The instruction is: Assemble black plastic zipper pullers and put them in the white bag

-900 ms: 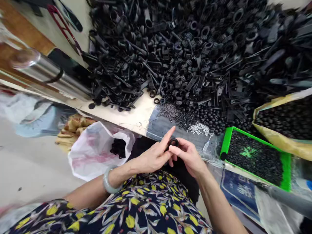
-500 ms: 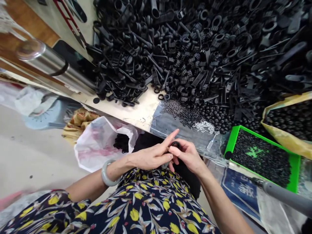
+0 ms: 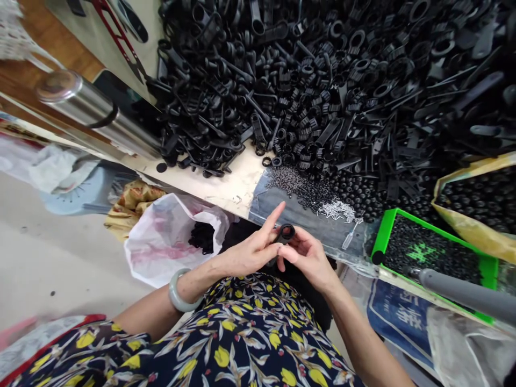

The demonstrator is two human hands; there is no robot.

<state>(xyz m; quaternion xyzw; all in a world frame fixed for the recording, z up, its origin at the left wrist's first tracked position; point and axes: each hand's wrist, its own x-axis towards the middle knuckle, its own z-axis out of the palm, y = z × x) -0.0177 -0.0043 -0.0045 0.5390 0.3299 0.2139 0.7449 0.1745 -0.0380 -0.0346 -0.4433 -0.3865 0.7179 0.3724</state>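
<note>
A small black plastic part with a ring-shaped end [image 3: 287, 232] sits between my two hands, its ring facing up and its stem partly hidden by my fingers. My left hand [image 3: 250, 252], with a pale green bangle [image 3: 179, 291] on the wrist, pinches the stem while its index finger points up beside the ring. My right hand [image 3: 308, 258] holds the part from the other side with curled fingers and thumb. Both hands are over my patterned dark dress [image 3: 242, 333].
A large heap of black plastic parts [image 3: 282, 80] lies ahead on a pale board [image 3: 237, 185]. A green tray [image 3: 443, 236] and a yellow sack [image 3: 455, 215] of black pieces stand right. A white bag [image 3: 161, 252], steel flask [image 3: 97, 113] and grey rod [image 3: 463, 295] are nearby.
The black part has turned, and its ring opening now faces up and shows clearly. My left index finger has moved from the part's far side to stand beside the ring. The grey rod has swung up in view.
</note>
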